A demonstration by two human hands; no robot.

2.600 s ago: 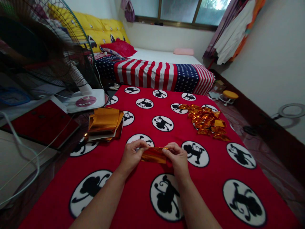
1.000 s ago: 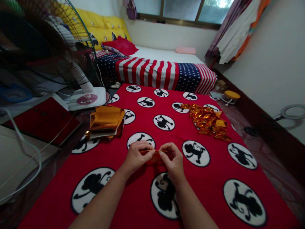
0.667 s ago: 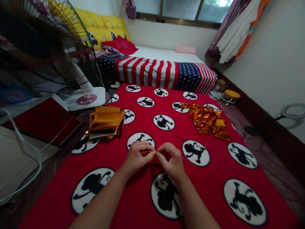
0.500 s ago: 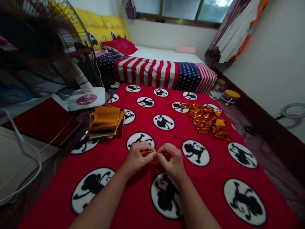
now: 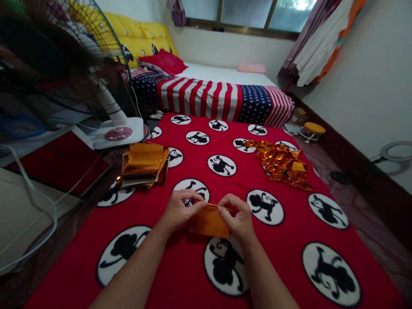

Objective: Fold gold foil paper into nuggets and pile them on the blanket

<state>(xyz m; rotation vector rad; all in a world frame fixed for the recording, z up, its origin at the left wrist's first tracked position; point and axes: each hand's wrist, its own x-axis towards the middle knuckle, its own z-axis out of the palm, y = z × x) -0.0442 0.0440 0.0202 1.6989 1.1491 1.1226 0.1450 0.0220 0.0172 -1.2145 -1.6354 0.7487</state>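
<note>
A sheet of shiny gold foil paper (image 5: 209, 222) hangs between my hands, its top edge narrowly folded over. My left hand (image 5: 183, 209) pinches that edge at the left, thumb against fingers. At the right end of the same edge, my right hand (image 5: 235, 213) pinches it too. Left of my hands lies a stack of flat gold foil sheets (image 5: 143, 159). Over to the right sits a pile of folded gold foil pieces (image 5: 280, 161), shaped like small ingots.
A red cloth with monkey prints (image 5: 164, 262) covers the surface under my hands. To the left stands a fan (image 5: 117, 128) with blurred blades beside a red board (image 5: 61, 161). Beyond is a bed with a striped and starred cover (image 5: 199, 94). A yellow stool (image 5: 313, 128) stands at the right.
My hands have moved apart along the folded edge. The foil sheet's lower part, mostly hidden before, now shows flat between them. The stack and pile look the same.
</note>
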